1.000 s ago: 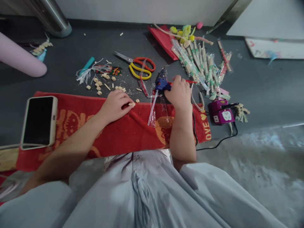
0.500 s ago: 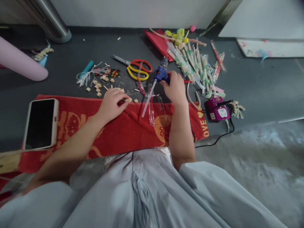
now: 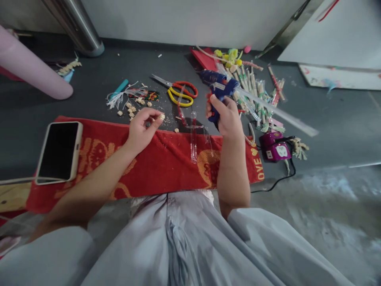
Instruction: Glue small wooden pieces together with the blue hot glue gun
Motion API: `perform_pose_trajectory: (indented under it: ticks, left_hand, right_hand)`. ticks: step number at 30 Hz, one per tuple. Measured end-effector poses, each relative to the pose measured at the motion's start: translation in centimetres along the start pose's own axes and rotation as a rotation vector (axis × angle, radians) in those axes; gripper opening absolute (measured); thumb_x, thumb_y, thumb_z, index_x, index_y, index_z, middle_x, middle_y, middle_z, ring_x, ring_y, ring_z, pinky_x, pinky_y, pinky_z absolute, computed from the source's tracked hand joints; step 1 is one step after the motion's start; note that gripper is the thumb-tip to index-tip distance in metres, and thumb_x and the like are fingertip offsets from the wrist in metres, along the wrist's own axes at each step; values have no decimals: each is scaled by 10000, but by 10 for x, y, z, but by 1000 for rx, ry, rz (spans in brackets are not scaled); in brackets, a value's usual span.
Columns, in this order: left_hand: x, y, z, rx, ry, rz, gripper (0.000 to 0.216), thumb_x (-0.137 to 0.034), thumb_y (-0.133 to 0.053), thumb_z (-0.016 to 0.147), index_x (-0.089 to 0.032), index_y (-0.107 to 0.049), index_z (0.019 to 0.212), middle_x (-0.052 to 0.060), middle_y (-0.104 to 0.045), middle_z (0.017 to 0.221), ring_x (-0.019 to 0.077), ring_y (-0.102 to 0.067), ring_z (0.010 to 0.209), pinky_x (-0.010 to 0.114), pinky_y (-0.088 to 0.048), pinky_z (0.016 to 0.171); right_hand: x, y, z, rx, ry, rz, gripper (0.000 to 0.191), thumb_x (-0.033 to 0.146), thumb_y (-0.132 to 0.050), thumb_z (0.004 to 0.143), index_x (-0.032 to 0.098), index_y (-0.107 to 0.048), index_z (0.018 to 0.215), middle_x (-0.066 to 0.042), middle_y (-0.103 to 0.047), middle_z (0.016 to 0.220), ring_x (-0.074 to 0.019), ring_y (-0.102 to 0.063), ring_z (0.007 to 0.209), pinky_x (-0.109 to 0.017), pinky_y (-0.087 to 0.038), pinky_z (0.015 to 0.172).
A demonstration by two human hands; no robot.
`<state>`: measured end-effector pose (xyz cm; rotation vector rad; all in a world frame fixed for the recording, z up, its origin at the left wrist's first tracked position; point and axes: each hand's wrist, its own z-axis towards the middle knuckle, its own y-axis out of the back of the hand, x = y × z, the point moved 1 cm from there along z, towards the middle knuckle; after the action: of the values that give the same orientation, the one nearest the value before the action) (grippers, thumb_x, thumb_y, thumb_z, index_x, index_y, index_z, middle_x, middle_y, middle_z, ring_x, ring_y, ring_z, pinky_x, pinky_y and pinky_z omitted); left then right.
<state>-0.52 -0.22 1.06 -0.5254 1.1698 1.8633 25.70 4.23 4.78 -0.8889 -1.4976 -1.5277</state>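
Note:
My right hand (image 3: 228, 115) is closed around the handle of a blue glue gun (image 3: 220, 88), raised over the table with its nozzle pointing left. A long clear glue stick (image 3: 279, 113) sticks out of its back end toward the right. Between thumb and fingertips, my left hand (image 3: 144, 129) pinches a small pale piece (image 3: 162, 116) just above the towel's far edge. Several similar pale pieces (image 3: 131, 108) lie scattered beyond that hand. Scissors (image 3: 178, 90) with red and yellow handles rest between the two hands, farther back.
A red towel (image 3: 166, 167) covers the table's near edge, with a phone (image 3: 58, 151) on its left. Clear plastic wrappers (image 3: 193, 139) lie on it. Wrapped stick bundles (image 3: 253, 87), a purple power adapter (image 3: 275, 147) and a metal cylinder (image 3: 80, 29) stand around.
My right hand has lifted the glue gun and turned it, so the nozzle points left and the stick right. My left hand has picked a pale piece up from the table.

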Motion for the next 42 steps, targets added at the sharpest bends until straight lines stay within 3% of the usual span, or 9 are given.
perform_pose_trajectory:
  ticks: [6,14,20,28,42]
  left_hand:
    - [4,-1,-1,-46,46,-35,344,-537,-503,984,-222,-631,1032,63,-698,1037,161,-645,902,308,-544,793]
    - [10,-2,0,-193,-46,-169,345,-569,-633,913,-228,-669,950,26,-685,908,130,-607,752,289,-519,717]
    - [10,-1,0,-225,-136,-186,228,-482,-659,926,-256,-679,958,8,-676,892,129,-605,755,285,-514,713]
    - [12,1,-1,-241,-189,-118,241,-495,-620,949,-272,-665,1027,12,-665,923,142,-611,793,309,-523,752]
    - [3,4,0,-226,-192,-15,318,-538,-583,957,-233,-668,979,30,-688,906,154,-631,796,326,-546,723]
  right_hand:
    - [16,-4,-13,192,-39,58,751,887,-311,840,262,-692,1009,-56,-648,780,-174,-610,618,-343,-537,606]
    - [23,-12,-22,399,-43,389,576,807,-624,751,231,-608,738,6,-596,618,-95,-493,444,-255,-471,438]
    - [21,-10,-23,507,-57,477,511,707,-688,788,202,-625,735,31,-575,549,-75,-501,394,-202,-416,372]
    - [22,-9,-23,577,-77,485,507,686,-676,798,185,-642,730,25,-603,531,-72,-503,366,-179,-356,324]
    - [25,-9,-25,587,-107,469,506,691,-707,775,193,-645,710,18,-605,530,-80,-498,366,-199,-346,320]
